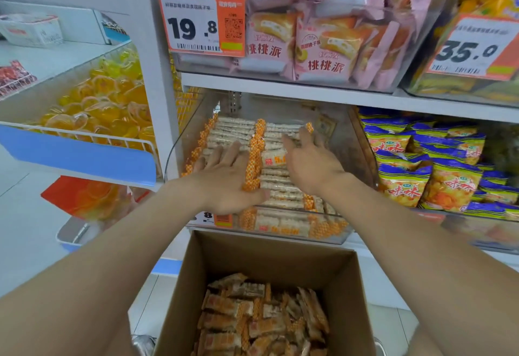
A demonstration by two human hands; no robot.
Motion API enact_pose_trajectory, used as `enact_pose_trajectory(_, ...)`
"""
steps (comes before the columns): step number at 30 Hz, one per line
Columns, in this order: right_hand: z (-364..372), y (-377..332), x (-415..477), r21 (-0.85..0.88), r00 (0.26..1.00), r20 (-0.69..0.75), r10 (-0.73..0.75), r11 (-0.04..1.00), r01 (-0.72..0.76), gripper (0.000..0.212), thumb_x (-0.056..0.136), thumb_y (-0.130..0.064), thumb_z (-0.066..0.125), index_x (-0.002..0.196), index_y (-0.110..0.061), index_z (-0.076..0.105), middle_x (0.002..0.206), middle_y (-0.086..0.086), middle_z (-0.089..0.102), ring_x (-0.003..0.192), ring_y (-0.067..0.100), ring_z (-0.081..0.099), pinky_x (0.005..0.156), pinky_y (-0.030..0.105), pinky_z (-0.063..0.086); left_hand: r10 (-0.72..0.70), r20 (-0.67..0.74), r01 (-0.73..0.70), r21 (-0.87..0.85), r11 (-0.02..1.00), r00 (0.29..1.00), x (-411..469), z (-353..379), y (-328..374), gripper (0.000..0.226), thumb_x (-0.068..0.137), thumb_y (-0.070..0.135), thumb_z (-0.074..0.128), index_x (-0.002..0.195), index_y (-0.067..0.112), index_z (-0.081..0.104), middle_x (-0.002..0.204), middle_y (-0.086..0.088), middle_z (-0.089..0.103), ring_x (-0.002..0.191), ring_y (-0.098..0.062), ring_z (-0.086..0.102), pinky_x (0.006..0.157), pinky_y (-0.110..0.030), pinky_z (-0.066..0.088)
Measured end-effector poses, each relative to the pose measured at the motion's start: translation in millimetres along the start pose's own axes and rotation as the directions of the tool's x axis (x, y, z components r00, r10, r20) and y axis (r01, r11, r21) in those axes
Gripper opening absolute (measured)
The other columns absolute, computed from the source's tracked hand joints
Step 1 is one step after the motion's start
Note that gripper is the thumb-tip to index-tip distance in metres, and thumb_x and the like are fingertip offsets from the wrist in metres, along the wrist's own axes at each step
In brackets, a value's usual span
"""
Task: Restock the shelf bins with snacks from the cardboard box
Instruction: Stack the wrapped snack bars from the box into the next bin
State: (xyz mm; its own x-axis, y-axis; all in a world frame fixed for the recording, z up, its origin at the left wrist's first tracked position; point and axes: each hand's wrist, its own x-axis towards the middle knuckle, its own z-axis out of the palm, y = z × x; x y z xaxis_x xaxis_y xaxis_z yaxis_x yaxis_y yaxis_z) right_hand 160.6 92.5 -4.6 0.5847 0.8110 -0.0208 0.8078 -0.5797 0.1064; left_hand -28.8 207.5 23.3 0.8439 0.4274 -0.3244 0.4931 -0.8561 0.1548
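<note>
While the left hand (pixel 224 178) lies flat, fingers straight, on the snack packets (pixel 276 180) in the clear bin (pixel 292 236), an uneven push could buckle their rows. The right hand (pixel 311 162), likewise spread and gripping nothing, might shove some askew.

One head cam, wide-angle, looking forward and down.
Close to shelf (pixel 309 93): bin (pixel 348 142) at 12 o'clock, box (pixel 269 260) at 6 o'clock, cut by bottom edge.
</note>
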Motion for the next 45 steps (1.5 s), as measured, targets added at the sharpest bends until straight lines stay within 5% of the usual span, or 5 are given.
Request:
enact_pose_trajectory(4, 6, -12, -3, 0.173, 0.994, 0.103, 0.046, 0.983, -0.063, 0.086, 0.1, -0.006, 0.047, 0.165, -0.012, -0.009, 0.168, 0.021, -0.028, 0.154, 0.054, -0.015, 0.124, 0.063, 0.006, 0.002, -0.083, -0.001, 0.006, 1.0, 0.997, 10, 5, -2, 0.103, 0.09, 0.089, 0.022, 0.165, 0.029, -0.014, 0.17, 0.005, -0.029, 0.158, -0.026, -0.023, 0.126, -0.057, -0.006)
enact_pose_trajectory(14, 10, -9, 0, 0.112, 1.0, -0.014, 0.005, 0.994, -0.004, 0.08, 0.105, -0.024, 0.041, 0.163, 0.0, -0.008, 0.171, 0.021, -0.02, 0.158, 0.036, -0.022, 0.13, 0.048, -0.005, 0.027, -0.176, -0.023, 0.024, 0.999, 0.984, 35, 9, -5, 0.092, 0.097, 0.08, 0.017, 0.166, 0.026, -0.011, 0.173, 0.004, -0.019, 0.16, -0.022, -0.018, 0.127, -0.057, -0.005)
enact_pose_trajectory(28, -16, -11, -10, 0.091, 0.991, -0.137, -0.006, 0.996, 0.018, 0.08, 0.09, -0.044, 0.058, 0.155, -0.004, 0.034, 0.158, 0.019, 0.036, 0.151, 0.037, 0.026, 0.121, 0.05, 0.031, 0.05, -0.298, -0.065, -0.04, 0.997, 0.953, 20, 4, -1, 0.077, 0.105, 0.062, 0.034, 0.166, 0.019, 0.012, 0.172, -0.007, 0.016, 0.159, -0.032, 0.011, 0.124, -0.057, 0.015)
enact_pose_trajectory(36, -59, -34, -88, 0.37, 0.922, -0.38, -0.073, 0.902, 0.224, 0.032, 0.089, -0.033, 0.05, 0.109, -0.024, 0.073, 0.099, -0.001, 0.071, 0.091, 0.022, 0.068, 0.079, 0.042, 0.06, 0.139, -0.502, -0.235, -0.132, 0.963, 0.854, -26, -6, 1, 0.043, 0.095, 0.041, 0.061, 0.133, 0.021, 0.063, 0.127, -0.006, 0.063, 0.122, -0.03, 0.057, 0.1, -0.046, 0.049)
enact_pose_trajectory(45, -55, -38, -176, 0.302, 0.83, 0.412, -0.376, 0.916, 0.264, 0.033, 0.097, -0.033, 0.053, 0.1, -0.007, 0.072, 0.089, 0.017, 0.069, 0.082, 0.037, 0.066, 0.078, 0.049, 0.059, 0.358, -0.236, -0.39, -0.104, 0.915, 0.903, -106, 28, 23, 0.007, 0.099, 0.03, 0.062, 0.097, 0.027, 0.068, 0.077, 0.016, 0.058, 0.071, -0.002, 0.055, 0.062, -0.022, 0.039)
